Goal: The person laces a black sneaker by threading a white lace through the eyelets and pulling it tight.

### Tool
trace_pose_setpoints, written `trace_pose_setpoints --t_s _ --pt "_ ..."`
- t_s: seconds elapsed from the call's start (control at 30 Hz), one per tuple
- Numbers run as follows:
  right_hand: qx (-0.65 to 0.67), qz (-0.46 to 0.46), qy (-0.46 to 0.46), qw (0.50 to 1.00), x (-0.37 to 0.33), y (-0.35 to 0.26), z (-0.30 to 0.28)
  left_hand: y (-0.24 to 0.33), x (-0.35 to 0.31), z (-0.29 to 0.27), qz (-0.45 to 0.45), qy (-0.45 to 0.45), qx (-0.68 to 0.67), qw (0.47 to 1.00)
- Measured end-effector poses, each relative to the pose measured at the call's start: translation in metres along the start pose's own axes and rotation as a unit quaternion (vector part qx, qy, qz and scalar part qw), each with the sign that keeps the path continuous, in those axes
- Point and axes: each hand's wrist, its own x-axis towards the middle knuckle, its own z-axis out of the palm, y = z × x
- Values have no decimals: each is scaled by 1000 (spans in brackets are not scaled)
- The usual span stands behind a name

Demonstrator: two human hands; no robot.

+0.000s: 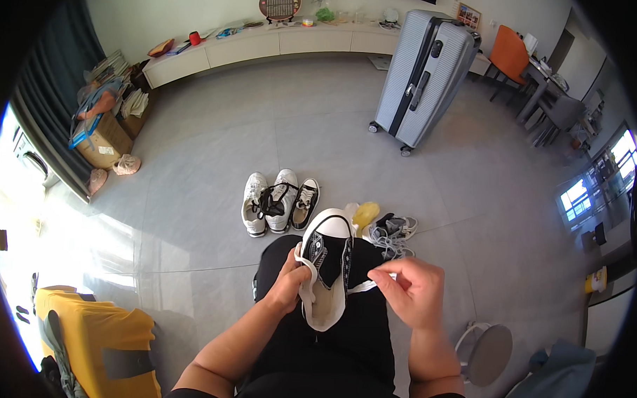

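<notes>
A black canvas sneaker [336,270] with a white toe cap is held over my lap, its toe pointing away from me. My left hand [288,281] grips its left side, the thumb near the opening. From the shoe's right side a white shoelace [363,287] runs out to my right hand [412,285], which pinches it between thumb and fingers. Beyond my knees on the floor stand a pair of white sneakers [282,198] with black laces lying over them. Close beside them is a matching black canvas sneaker [306,204].
Right of the held shoe lie grey sneakers [399,233] with loose laces and a yellow object [365,215]. A silver suitcase [424,80] stands farther back. A round stool [488,354] is at lower right, a yellow-covered piece [93,331] at lower left. Cardboard boxes [104,144] sit by the curtain.
</notes>
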Motion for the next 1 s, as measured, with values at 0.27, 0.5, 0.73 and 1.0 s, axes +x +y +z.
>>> trace_pose_setpoints --t_s 0.27,0.5,0.73,1.0 --pt "-259 -39 -144 954 -46 29 82 -6 -21 18 41 -8 -27 999" --pt "246 64 -65 965 -37 22 54 2 -32 6 156 -22 31 987" --pt "402 -19 370 837 -4 21 -41 45 -31 6 232 -15 -33 972" --pt "114 83 110 984 -7 64 42 18 -44 10 67 11 -37 997"
